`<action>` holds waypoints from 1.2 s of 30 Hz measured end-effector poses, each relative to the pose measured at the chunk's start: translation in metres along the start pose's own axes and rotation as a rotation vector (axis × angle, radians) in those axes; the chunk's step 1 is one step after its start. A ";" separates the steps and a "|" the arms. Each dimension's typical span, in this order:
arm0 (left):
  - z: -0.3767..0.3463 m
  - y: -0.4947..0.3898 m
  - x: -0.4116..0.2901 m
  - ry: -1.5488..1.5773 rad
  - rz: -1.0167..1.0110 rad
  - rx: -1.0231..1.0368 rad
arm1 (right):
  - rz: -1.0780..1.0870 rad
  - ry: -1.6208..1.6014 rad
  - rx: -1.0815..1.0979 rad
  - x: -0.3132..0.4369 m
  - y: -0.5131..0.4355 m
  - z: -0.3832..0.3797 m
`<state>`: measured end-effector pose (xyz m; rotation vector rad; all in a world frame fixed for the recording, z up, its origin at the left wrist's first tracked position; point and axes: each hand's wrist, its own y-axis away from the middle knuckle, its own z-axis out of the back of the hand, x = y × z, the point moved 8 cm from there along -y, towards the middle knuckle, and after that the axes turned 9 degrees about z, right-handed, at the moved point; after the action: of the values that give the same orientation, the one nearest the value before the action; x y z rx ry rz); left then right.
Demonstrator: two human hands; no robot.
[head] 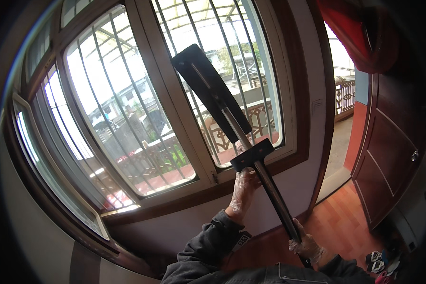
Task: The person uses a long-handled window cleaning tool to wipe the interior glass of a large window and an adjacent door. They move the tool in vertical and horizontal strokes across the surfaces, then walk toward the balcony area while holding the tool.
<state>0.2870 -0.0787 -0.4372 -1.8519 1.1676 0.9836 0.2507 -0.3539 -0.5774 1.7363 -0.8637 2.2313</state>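
Note:
A flat mop with a long rectangular black head (213, 92) is raised at a slant before the right window pane. Its metal pole (236, 126) passes a black crosspiece (252, 155) and continues down as a dark shaft (275, 198). My left hand (245, 193), in a clear plastic glove, grips the mop just under the crosspiece, its fingertips partly hidden there. Lower down, my right hand (307, 245), gloved the same way, is wrapped around the shaft near my body. Whether the mop head touches the glass I cannot tell.
Barred window panes (127, 103) sit in a pale frame above a brown wooden sill (184, 205). At right, a dark red door (387, 149) stands ajar over a wood-look floor (340, 209). Several shoes (378, 264) lie at lower right. A red curtain (351, 32) hangs above.

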 end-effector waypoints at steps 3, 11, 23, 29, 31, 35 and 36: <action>-0.019 0.036 0.050 0.171 0.146 0.091 | -0.217 -0.203 0.044 -0.039 0.037 -0.008; 0.008 0.092 0.117 -0.053 0.286 -0.219 | -0.236 -0.201 0.087 -0.078 0.082 -0.047; -0.025 0.006 -0.034 -0.149 0.029 -0.045 | -0.222 -0.510 -0.167 -0.008 -0.031 -0.063; -0.101 -0.030 -0.151 -0.017 -0.242 0.181 | -0.054 -0.445 -0.139 0.122 -0.096 -0.024; -0.122 -0.020 -0.174 -0.021 -0.329 0.236 | -0.040 -0.488 -0.122 0.161 -0.107 -0.018; -0.156 0.004 -0.187 0.073 -0.407 0.252 | -0.057 -0.555 -0.060 0.215 -0.124 -0.007; -0.161 0.007 -0.191 0.068 -0.434 0.256 | -0.019 -0.605 -0.023 0.226 -0.127 -0.007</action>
<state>0.2593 -0.1492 -0.1984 -1.8323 0.8307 0.5073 0.2379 -0.2924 -0.3261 2.4388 -0.9588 1.6768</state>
